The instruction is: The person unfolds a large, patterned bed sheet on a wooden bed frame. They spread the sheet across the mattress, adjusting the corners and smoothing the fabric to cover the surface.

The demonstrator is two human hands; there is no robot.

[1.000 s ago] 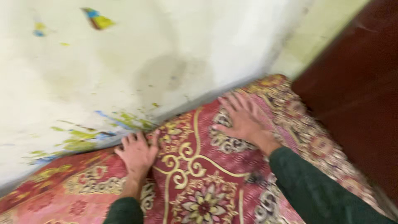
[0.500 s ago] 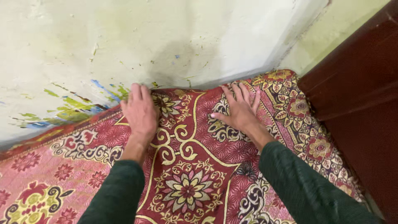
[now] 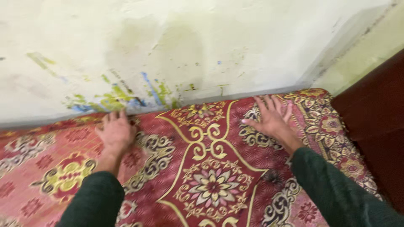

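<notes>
A red and pink patterned cloth with gold scrolls and flower medallions covers a flat surface pushed up against a wall. My left hand lies flat on the cloth near its far edge by the wall, fingers spread. My right hand presses flat on the cloth near the far right corner, fingers apart and pointing at the wall. Both arms wear dark green sleeves. Neither hand holds anything.
The off-white wall behind is stained, with green, yellow and blue paint smears low down. A dark red-brown wooden panel stands along the right side of the cloth.
My left hand has slid left along the cloth's far edge, away from my right hand. The view has shifted, so the right hand sits further right in frame.
</notes>
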